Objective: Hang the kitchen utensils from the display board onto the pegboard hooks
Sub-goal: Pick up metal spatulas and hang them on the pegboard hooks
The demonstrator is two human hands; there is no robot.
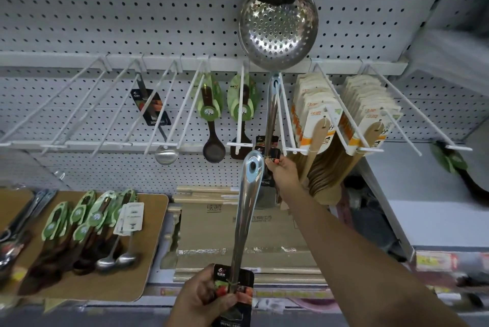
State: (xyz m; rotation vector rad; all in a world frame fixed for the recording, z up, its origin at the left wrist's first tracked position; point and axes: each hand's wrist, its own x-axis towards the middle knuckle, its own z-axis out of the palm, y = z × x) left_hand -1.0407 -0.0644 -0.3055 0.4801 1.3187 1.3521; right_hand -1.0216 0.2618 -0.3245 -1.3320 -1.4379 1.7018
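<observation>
My left hand (203, 297) grips a steel utensil (246, 210) by its black label card, handle pointing up with its hanging hole near the hook tips. My right hand (283, 170) pinches the label of a second steel utensil (272, 115) that hangs by its handle hole on a white pegboard hook (284, 125). The wooden display board (148, 242) at lower left carries several green-carded dark spoons (79, 223) and steel ladles (124, 255). A big perforated skimmer (277, 27) hangs higher up.
White double-wire hooks (87, 104) jut out along the pegboard, many bare at the left. A ladle (165, 152), dark spoons (211, 125) and packs of wooden spatulas (317, 125) hang from others. Boxed stock (238, 234) lies on the shelf below.
</observation>
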